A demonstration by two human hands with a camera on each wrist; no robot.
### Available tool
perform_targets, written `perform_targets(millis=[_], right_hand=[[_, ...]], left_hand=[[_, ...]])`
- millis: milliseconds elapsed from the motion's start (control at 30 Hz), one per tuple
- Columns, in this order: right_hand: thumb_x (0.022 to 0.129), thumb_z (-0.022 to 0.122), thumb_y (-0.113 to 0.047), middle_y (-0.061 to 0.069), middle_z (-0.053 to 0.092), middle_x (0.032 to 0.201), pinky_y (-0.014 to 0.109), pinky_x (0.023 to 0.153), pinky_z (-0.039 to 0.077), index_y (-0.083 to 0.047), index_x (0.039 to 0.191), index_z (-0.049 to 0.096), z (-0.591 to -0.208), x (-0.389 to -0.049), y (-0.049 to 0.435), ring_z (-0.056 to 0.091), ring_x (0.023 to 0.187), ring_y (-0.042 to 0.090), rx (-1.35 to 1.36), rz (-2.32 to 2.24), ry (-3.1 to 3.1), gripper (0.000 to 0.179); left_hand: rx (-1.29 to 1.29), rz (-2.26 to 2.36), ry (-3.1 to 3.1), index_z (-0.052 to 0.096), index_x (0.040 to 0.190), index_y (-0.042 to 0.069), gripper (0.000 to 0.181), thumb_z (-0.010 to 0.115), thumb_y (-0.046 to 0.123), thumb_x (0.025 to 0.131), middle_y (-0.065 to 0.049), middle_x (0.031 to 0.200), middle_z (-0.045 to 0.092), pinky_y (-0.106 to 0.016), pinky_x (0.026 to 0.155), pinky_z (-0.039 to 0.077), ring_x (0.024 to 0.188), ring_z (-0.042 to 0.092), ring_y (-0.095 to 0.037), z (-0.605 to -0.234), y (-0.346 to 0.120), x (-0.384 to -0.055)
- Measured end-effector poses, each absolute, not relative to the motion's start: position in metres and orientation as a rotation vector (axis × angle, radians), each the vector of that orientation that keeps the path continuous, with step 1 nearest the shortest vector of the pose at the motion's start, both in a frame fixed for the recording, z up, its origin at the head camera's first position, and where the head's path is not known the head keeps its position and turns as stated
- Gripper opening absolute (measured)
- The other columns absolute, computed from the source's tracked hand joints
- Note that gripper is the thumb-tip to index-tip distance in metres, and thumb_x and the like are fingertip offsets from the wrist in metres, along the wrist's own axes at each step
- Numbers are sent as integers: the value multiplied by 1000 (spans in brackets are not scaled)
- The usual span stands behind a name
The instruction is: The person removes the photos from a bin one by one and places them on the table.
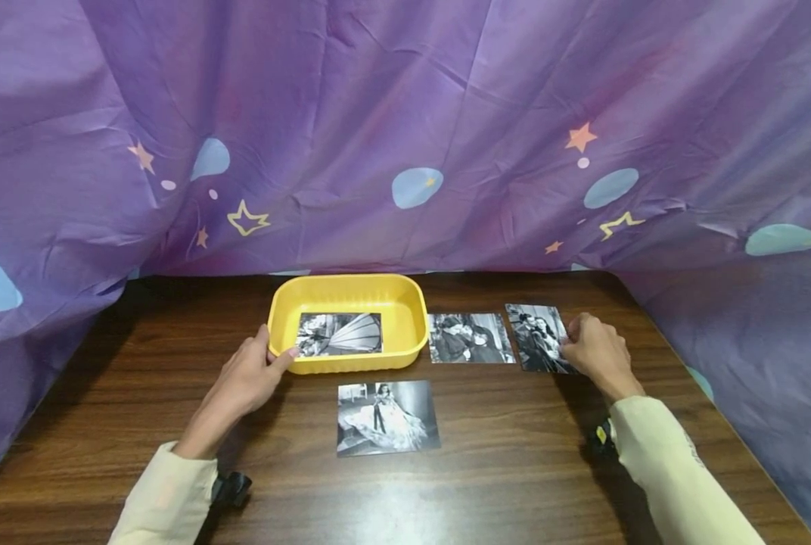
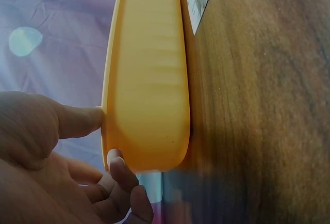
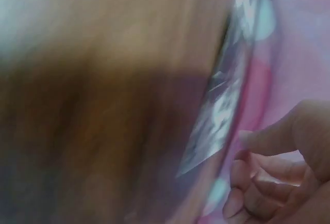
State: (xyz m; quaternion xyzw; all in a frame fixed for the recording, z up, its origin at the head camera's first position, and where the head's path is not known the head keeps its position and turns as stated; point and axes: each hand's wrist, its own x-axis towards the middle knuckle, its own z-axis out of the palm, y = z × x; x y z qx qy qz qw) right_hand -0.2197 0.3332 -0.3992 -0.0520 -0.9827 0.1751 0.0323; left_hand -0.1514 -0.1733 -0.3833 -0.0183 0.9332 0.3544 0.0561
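Note:
My left hand (image 1: 250, 372) grips the near left corner of a yellow plastic tray (image 1: 415, 310), thumb over the rim and fingers outside. Inside the tray lies a black-and-white photo (image 1: 340, 334). At the right, my right hand (image 1: 599, 350) has its thumb and curled fingers at the right edge of a photo of a couple (image 1: 537, 338). I cannot tell whether they pinch it; in the blurred right wrist view this photo (image 3: 219, 115) shows beside the fingertips. Another couple photo (image 1: 470, 338) lies between it and the tray. Nearer me rests a photo of a spread gown (image 1: 387, 418).
Everything stands on a dark wooden table (image 1: 501, 469). A purple curtain (image 1: 351, 129) with stars and blue blobs hangs behind the table and along both sides. The tray stands close to the table's back edge.

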Motion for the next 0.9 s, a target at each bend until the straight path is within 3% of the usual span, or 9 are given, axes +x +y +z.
perform_targets(millis=[167,300,533,733,900], right_hand=[[91,64,-16,19,69,94,57,71,46,0,107,66,-382,-226,298,64,88,44,-2,596,-2860,22],[90,68,-11,13,71,86,52,75,47,-2,99,70,-365,-234,262,66,80,32,229,667,-2733,13],[89,75,-10,8,67,81,40,70,47,-1,98,72,-345,-249,195,60,73,23,600,776,-2650,13],[89,77,-11,6,67,84,34,69,50,-2,100,73,-338,-254,141,60,73,19,814,782,-2676,15],[89,79,-17,9,71,96,36,78,53,-2,108,72,-342,-260,103,66,85,21,949,696,-2764,25]], left_hand=[[-60,1079,2828,12,155,-15,80,54,32,106,-18,102,49,-44,79,42,91,51,-31,-383,-174,-151],[-51,1081,2832,12,155,-16,80,53,32,106,-18,102,50,-45,80,42,92,51,-32,-383,-174,-151],[-67,1078,2840,13,155,-15,80,54,32,105,-17,100,49,-41,77,42,90,51,-31,-384,-174,-153],[-34,1087,2852,17,153,-17,78,55,31,105,-13,91,52,-39,73,42,85,53,-28,-383,-175,-154],[-27,1089,2860,20,153,-16,76,55,31,105,-12,89,52,-39,73,42,84,53,-28,-383,-175,-154]])
